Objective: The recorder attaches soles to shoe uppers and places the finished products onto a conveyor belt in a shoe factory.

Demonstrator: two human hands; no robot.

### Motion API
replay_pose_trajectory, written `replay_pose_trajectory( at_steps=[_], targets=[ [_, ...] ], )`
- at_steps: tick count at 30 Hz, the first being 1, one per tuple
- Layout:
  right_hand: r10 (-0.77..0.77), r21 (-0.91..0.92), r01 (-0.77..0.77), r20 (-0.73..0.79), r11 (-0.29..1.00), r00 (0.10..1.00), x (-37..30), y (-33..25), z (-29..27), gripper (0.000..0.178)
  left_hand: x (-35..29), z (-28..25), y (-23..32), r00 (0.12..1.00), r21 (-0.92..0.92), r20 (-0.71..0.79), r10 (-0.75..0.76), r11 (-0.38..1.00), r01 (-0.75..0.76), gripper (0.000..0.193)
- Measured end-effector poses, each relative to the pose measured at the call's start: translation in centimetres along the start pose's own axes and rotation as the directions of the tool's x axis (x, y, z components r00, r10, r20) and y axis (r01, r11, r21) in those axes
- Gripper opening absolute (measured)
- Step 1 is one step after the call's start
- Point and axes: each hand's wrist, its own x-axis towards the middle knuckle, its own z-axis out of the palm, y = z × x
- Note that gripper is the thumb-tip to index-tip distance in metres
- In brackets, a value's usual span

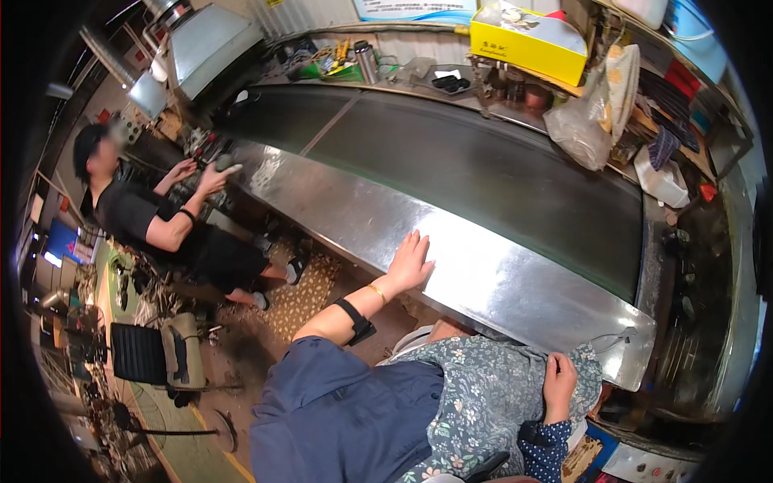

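Observation:
My left hand lies palm down with its fingers stretched out on the shiny metal ledge of a long work table, holding nothing. A gold bracelet circles that wrist, and a black band sits higher on the forearm. My right hand rests on my floral apron, its fingers loosely curled and no object visible in them. A dotted dark sleeve covers that forearm. Beyond the ledge stretches a dark green conveyor belt.
At left a co-worker in black stands with hands by a machine at the belt's far end. A yellow box, a steel flask, a black tray and a plastic bag line the back. A chair stands lower left.

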Motion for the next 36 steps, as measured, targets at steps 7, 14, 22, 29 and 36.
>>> replay_pose_trajectory(
  at_steps=[7,14,22,29,36],
  targets=[
    [-0.153,-0.219,0.122,-0.131,0.968,0.979,-0.6,-0.7,1.6,0.012,2.9,-2.9,-1.2,0.969,0.175,-0.214,0.125,0.981,-0.088,0.072],
    [-0.077,-0.231,0.031,-0.193,0.973,0.978,-0.4,-0.6,2.0,0.014,13.4,-12.8,-6.7,0.734,0.108,-0.56,-0.384,0.845,0.524,0.074],
    [-0.057,-0.242,0.011,-0.184,0.97,0.981,1.0,-0.6,2.9,0.017,11.5,-10.4,1.3,0.954,0.078,0.066,0.293,0.951,-0.298,0.033],
    [-0.065,-0.241,0.018,-0.19,0.97,0.98,0.1,0.0,2.3,0.013,3.5,-5.7,2.6,0.859,0.126,-0.507,-0.077,0.979,0.162,0.091],
    [0.225,0.151,-0.21,-0.091,0.966,0.97,1.1,-2.0,0.8,0.014,1.5,-6.8,4.4,0.962,-0.737,0.129,-0.24,0.626,0.255,0.095]
  ],
)
